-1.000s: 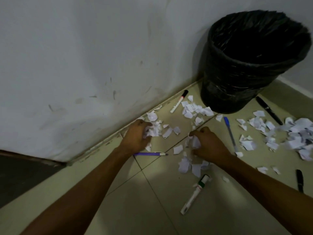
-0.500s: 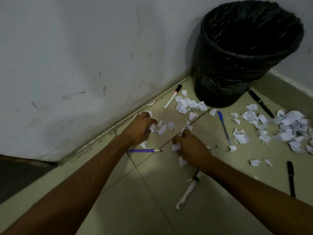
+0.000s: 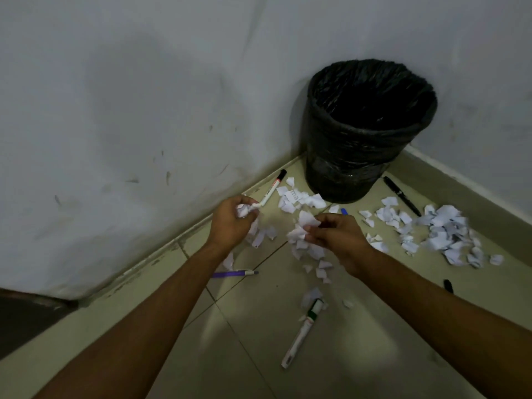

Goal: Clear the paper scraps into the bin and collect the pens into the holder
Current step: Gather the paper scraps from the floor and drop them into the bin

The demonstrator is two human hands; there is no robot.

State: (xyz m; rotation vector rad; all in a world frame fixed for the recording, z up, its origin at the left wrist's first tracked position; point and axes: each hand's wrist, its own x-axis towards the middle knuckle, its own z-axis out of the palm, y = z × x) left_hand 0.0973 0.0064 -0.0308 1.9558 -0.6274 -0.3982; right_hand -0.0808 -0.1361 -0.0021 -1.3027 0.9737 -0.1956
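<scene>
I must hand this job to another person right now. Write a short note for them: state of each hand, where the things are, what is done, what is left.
Left hand: closed on a bunch of scraps, raised near the wall.
Right hand: fingers pinching several scraps.
Bin: in the corner, lined in black; its inside is too dark to see.
Scraps left: by the bin's base, under the hands, and a big pile on the right.
Pens on the floor: red marker, purple pen, green marker, black pen, a blue one partly hidden behind the right hand, another black one at the right edge.
No holder is in view.
Left: drop both handfuls in the bin, clear the rest, collect all pens.

A paper scrap [image 3: 294, 194] by the bin reads "ma".
</scene>
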